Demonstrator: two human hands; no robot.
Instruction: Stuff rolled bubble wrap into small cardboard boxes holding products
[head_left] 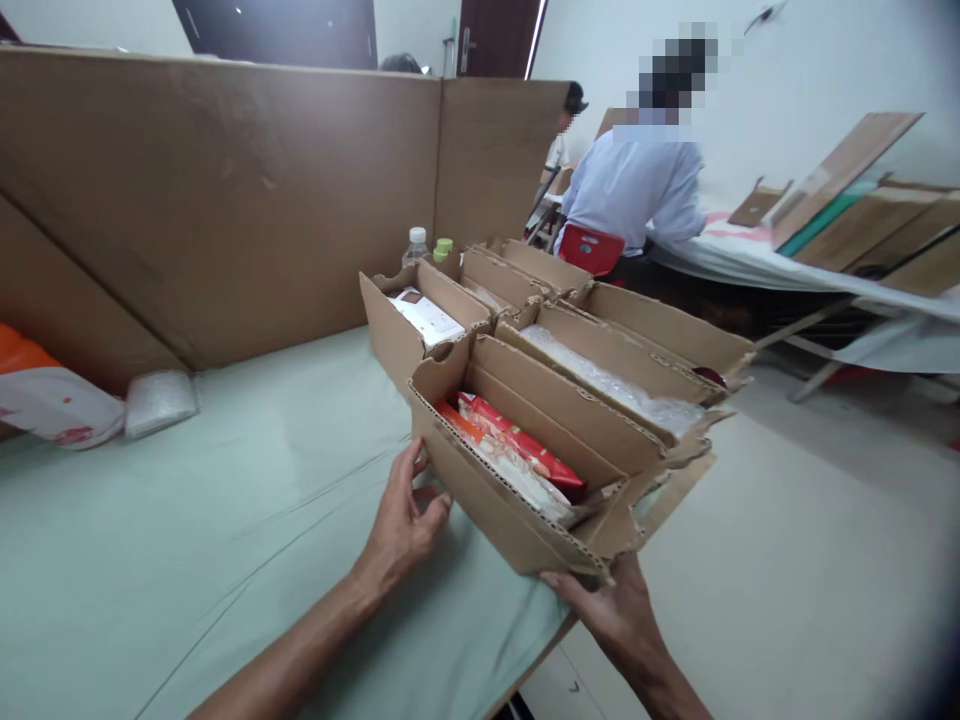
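Note:
The nearest cardboard box [480, 490] is an open-topped bin at the table's right edge. Inside it lie a red packet [525, 445] and a white-and-orange packet [517, 475]. My left hand [405, 515] is at the box's left corner, fingertips against the cardboard and thumb by the front wall. At the opposite end my right hand [615, 610] grips the lower right corner, with its thumb in front and its other fingers mostly hidden. Behind this box stand a box with bubble wrap [600, 375] and a box holding a white printed item [427, 318].
Tall cardboard panels [300, 210] border the green-covered table [262, 530] at the back. A clear plastic pack [159, 402] and an orange-and-white bag [52, 390] lie left. Bottles [417, 243] stand behind the boxes. A person [637, 180] sits on a red chair [590, 250] further off.

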